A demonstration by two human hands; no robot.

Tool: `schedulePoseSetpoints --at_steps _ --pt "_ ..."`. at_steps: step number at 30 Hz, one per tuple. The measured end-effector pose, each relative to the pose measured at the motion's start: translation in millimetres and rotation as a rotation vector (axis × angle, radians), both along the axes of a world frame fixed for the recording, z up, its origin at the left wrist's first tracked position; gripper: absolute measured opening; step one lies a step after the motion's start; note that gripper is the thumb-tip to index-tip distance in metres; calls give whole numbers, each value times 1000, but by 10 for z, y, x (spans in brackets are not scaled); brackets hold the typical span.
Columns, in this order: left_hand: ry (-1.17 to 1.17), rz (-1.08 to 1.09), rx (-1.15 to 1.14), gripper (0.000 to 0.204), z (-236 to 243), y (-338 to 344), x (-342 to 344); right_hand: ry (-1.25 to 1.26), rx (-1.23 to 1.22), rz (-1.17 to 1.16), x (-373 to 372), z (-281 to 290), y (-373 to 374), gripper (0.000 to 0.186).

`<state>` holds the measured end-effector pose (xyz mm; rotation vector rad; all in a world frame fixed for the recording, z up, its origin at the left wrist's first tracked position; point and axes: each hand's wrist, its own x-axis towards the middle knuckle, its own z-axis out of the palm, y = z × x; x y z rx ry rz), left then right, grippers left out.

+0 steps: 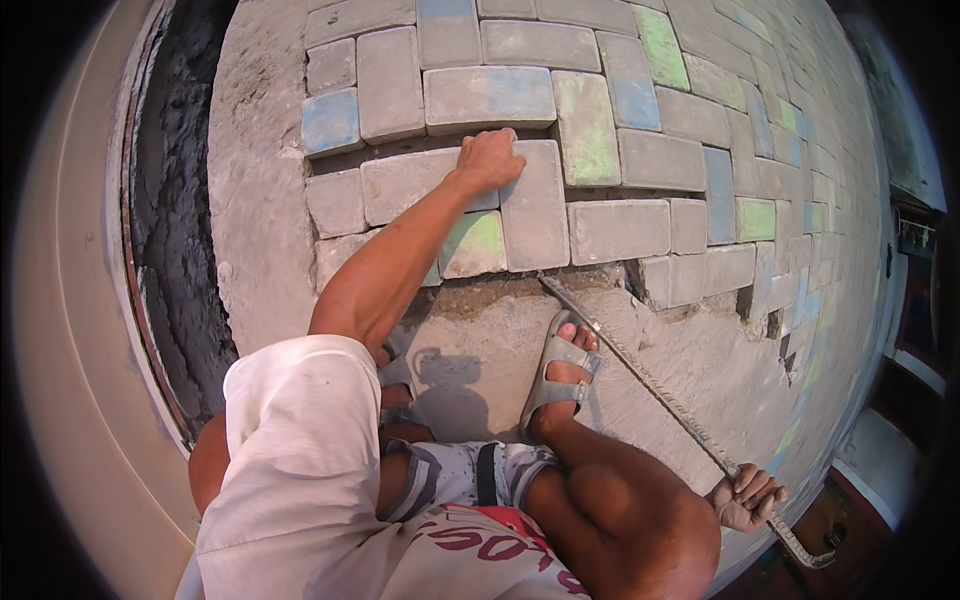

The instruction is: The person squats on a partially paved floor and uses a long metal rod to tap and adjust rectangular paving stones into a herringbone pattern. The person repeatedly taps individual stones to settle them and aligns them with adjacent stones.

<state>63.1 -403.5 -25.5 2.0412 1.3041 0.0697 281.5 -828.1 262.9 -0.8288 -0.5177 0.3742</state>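
My left hand [490,160] reaches out over the paving, fingers curled down on the upper left corner of an upright-set grey paving block [536,215]. The fingertips are hidden in the dark gap along the block row. Just left of that hand a grey block [410,180] lies lengthwise, and a green-stained block [474,245] sits below. Low on the right, my right hand [748,497] is closed round a long ribbed steel pry bar [655,382] with a hooked near end. The bar's far tip touches the ground at the foot of the upright-set block.
Interlocked grey blocks [675,160], some painted blue or green, stretch away ahead and right. Broken edges border bare sandy ground [640,340] by my sandalled foot [562,375]. A dark rough trench [180,200] runs along the pale wall [75,300] at left.
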Motion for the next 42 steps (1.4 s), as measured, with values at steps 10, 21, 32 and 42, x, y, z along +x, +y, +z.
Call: schedulePoseSetpoints --at_steps 10,21,32,42 --pt "-29 2 11 42 20 14 -24 295 -106 -415 -550 -429 -896 4" --pt "-79 69 3 41 10 0 -22 537 -196 -655 -1502 -837 -1123 11" --pt "-75 82 11 43 42 -7 141 514 -108 -789 -1405 -1041 -1765 21" --pt "-276 -200 436 61 180 -835 208 681 -38 -825 -743 -1893 -2040 30"
